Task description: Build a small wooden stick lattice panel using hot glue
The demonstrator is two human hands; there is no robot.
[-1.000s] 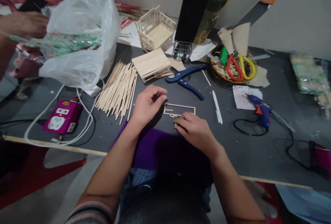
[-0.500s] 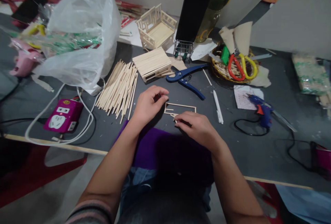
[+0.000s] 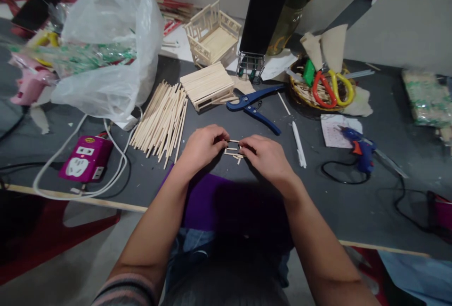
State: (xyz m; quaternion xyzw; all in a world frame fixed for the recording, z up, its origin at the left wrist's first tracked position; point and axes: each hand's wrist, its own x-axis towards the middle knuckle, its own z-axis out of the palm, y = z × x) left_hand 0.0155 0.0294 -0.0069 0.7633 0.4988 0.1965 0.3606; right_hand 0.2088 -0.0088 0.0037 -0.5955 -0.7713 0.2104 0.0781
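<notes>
Frame (image 3: 231,154) between left hand (image 3: 204,147) and right hand (image 3: 267,156); fingers on both bent close to thumbs, can't tell if pinching. Bits (image 3: 239,160) alongside.

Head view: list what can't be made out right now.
All in the head view:
Right end of the stick frame: hidden behind the right hand.
What the left hand pinches, if anything: too small, and the hand itself covers it.
Marks on the paper by the glue gun: too small and blurred to read.
Purple box: cut off by the right edge.
</notes>
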